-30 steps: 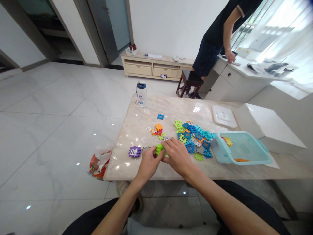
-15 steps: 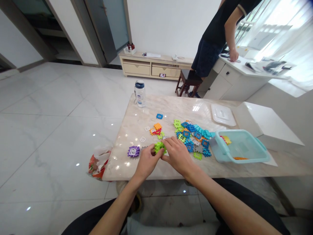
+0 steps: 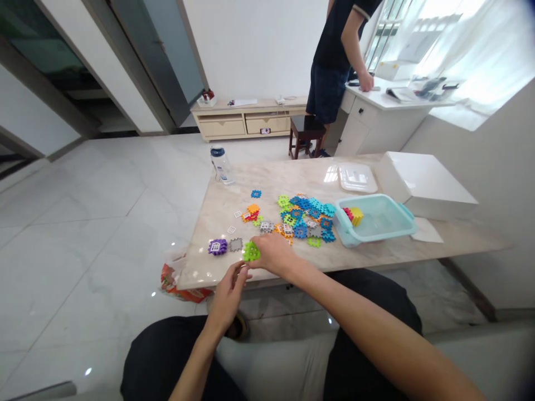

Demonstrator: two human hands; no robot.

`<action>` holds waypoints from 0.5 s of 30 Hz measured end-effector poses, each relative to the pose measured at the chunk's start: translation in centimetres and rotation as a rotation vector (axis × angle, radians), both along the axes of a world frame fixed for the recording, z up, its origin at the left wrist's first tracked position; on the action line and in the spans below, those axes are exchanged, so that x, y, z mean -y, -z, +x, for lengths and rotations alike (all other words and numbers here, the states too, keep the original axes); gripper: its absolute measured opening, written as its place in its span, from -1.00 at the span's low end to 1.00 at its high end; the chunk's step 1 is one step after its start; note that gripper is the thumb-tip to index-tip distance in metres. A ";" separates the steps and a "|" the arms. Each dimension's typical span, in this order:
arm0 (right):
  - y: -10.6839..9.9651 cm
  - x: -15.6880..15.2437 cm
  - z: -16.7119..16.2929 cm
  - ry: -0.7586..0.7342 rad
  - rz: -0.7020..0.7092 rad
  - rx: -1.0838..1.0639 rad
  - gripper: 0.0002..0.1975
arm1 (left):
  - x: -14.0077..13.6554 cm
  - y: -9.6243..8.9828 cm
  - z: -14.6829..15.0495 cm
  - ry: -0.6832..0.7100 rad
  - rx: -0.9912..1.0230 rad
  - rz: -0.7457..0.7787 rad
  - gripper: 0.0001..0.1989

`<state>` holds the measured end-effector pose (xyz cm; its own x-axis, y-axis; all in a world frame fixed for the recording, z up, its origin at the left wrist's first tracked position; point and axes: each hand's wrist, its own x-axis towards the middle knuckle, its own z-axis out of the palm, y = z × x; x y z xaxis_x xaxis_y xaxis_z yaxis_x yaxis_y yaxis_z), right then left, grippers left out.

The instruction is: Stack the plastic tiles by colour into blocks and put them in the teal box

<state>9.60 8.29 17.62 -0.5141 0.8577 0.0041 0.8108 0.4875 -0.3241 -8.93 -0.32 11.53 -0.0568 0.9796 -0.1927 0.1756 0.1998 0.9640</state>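
A bright green interlocking plastic tile [image 3: 251,251] with notched edges is at the near side of the table. My right hand [image 3: 273,253] grips it from the right, its fingers closed on the tile's edge. Just below, at the table's front edge, is my left hand [image 3: 231,287]; its fingers are loosely bent and apart, with nothing visible in them. Left of the green tile lie a grey square frame tile [image 3: 236,245] and a purple tile stack [image 3: 218,247] topped by a white window piece. A mixed pile of tiles [image 3: 307,217] spreads beyond my right hand.
A teal plastic bin [image 3: 384,236] holding a few red and yellow tiles stands right of the pile. Behind are a clear lid [image 3: 357,178] and a white box [image 3: 428,181]. A water bottle [image 3: 223,167] stands at the far left corner. Another person [image 3: 334,67] stands at a desk.
My left hand has come off the green tile and dropped toward me. My right hand now holds the tile alone, uncovering the grey frame tile. The camera view has shifted.
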 end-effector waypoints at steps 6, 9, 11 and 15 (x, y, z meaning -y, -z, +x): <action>-2.5 0.7 4.4 0.106 0.043 0.002 -0.53 | 12.9 1.1 -0.9 0.030 -0.452 -0.069 -0.47; -3.0 1.1 6.1 0.108 0.074 0.010 -0.56 | 18.6 2.5 -0.4 0.074 -0.720 -0.040 -0.55; -3.0 1.5 7.1 0.118 0.073 0.014 -0.56 | 20.9 2.6 0.0 0.125 -0.849 0.011 -0.59; -2.9 2.0 8.8 0.171 0.066 -0.002 -0.52 | 21.8 0.8 -0.2 0.177 -1.041 0.206 -0.60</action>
<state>18.40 6.29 20.52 -0.3604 0.9306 0.0639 0.8831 0.3624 -0.2981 -9.12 -22.16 10.69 0.0476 0.9981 0.0382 0.9400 -0.0577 0.3362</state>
